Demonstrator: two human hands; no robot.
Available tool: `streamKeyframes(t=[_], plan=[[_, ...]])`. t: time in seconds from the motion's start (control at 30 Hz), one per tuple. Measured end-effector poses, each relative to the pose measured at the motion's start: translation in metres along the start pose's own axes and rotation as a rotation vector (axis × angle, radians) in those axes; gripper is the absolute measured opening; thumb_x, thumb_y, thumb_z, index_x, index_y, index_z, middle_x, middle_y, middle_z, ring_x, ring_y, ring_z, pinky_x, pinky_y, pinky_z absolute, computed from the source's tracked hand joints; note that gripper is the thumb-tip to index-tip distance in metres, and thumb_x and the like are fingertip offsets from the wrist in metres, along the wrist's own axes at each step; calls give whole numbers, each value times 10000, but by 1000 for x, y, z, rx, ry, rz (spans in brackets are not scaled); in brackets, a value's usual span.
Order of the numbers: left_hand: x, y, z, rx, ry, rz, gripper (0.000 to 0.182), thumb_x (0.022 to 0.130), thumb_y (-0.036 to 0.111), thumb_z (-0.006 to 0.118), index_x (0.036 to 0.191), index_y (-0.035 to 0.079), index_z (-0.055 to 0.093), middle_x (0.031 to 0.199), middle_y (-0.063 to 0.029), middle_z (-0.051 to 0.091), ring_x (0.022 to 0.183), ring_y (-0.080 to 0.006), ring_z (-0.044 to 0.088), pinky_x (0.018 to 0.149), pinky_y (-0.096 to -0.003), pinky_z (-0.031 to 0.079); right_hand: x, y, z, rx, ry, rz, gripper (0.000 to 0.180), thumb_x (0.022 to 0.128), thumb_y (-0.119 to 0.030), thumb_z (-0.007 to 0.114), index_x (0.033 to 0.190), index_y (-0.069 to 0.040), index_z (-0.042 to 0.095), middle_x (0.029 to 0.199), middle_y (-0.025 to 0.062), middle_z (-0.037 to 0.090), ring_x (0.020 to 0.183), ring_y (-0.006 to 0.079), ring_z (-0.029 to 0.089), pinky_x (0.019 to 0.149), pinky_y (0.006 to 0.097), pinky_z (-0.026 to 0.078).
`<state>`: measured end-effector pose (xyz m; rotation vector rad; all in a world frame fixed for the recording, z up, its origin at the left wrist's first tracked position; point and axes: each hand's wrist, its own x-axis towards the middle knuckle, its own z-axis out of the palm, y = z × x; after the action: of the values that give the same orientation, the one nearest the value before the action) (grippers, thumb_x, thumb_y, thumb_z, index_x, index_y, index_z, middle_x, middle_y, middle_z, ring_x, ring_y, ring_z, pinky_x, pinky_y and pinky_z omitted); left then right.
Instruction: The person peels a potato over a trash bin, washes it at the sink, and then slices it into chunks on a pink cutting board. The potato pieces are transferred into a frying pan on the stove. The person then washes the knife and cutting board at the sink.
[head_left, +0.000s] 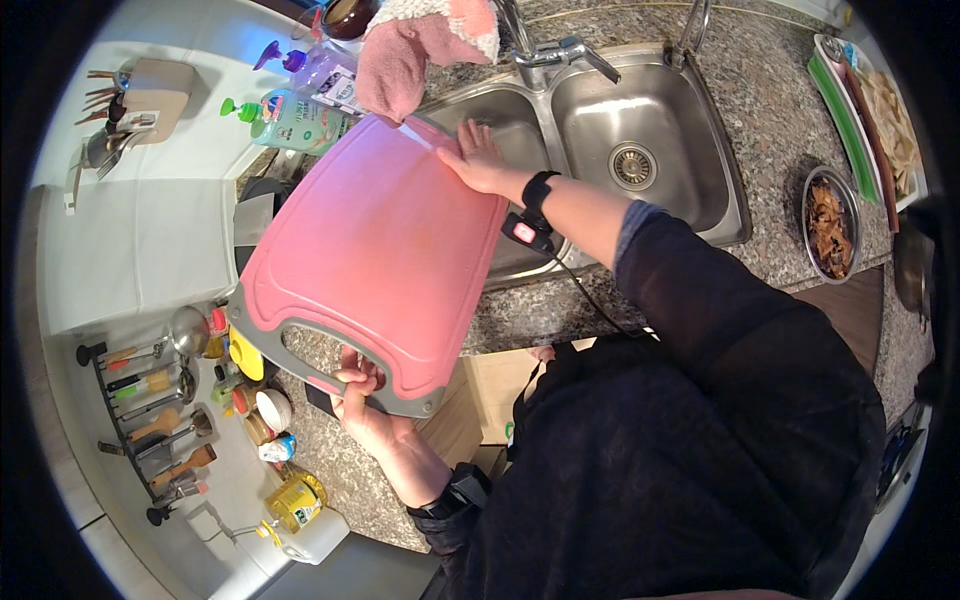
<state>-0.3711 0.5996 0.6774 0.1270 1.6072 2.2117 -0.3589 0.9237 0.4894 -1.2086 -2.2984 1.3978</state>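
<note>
A large pink cutting board (375, 247) with a grey handle end is held tilted over the counter and the left sink basin (510, 120). My left hand (367, 409) grips its grey handle, with fingers passing through the handle opening. At the board's opposite end, my right hand (476, 161) touches the edge, its fingers spread apart above the basin. Much of that basin is hidden under the board. A pale streak crosses the board beside the right thumb; what it is cannot be made out.
A chrome faucet (555, 60) stands behind the double sink's right basin (637, 127). Pump bottles (300, 124) and a pink cloth (397, 67) are beyond the board. Utensils hang on a wall rack (124, 427). A steel bowl of brown food pieces (831, 229) sits at right.
</note>
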Motion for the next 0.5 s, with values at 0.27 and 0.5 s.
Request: streamKeyframes(t=[0.27,0.5], plan=[[15,-19,20,108,-104,52,159,676,-116,484,712,15,566,1143,-160,642,825,-197,581,752,-286,479,-75,-100,44,184,47,-776,830,957,-564,433,1541,-51,142,1599,247,65,1463,476,52,1172,587,120],[4,-3,13,135,-104,82,141,660,-106,483,669,14,557,1117,-165,668,804,-192,583,729,-289,483,-8,-78,7,145,44,-560,813,935,-561,496,1550,-135,177,1608,205,98,1476,416,106,1181,517,163]])
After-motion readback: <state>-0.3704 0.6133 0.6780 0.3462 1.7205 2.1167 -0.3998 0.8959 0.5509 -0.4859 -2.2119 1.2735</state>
